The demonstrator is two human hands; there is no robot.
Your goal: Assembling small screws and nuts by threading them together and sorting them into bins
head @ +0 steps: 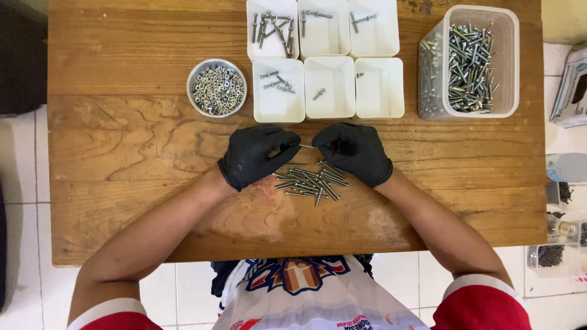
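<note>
Above the wooden table [122,153], just over a loose pile of bolts [310,182], both black-gloved hands meet fingertip to fingertip. The left hand [254,156] and the right hand [358,151] are curled narrow, pinching between them one thin silver bolt [307,146], which lies level. Both forearms angle inward from the table's near edge.

Wooden bench [122,153], worn grain w/ knots, fills most of view. White tiled floor [24,232] w/ grey grout shows left, right & below. Light even, soft shadows.
</note>
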